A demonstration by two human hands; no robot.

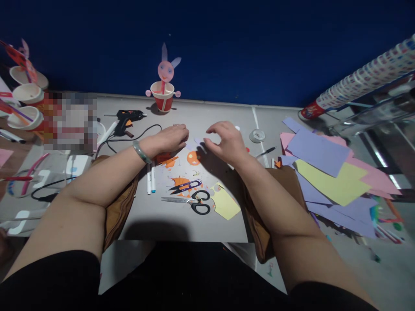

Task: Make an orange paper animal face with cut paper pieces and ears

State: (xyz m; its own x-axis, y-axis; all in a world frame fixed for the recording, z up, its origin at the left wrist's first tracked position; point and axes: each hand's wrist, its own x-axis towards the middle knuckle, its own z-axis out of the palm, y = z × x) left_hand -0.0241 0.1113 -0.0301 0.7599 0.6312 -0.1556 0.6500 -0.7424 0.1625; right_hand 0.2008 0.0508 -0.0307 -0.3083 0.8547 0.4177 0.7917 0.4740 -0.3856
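My left hand is low over the table with its fingers curled together; anything under the fingertips is hidden. A green bangle is on that wrist. Across from it, my right hand holds nothing, its thumb and fingers apart in a C shape. Between the hands lie a small purple paper scrap and an orange paper disc with pale eye spots. Orange paper scraps lie below my left hand. Nearer me are thread snips, black-handled scissors, yellow paper and two white markers.
A paper cup bearing a pink rabbit face stands at the back. Left of it lies a corded glue gun. At right are a tape roll, coloured paper sheets and a long cup stack. More cups stand far left.
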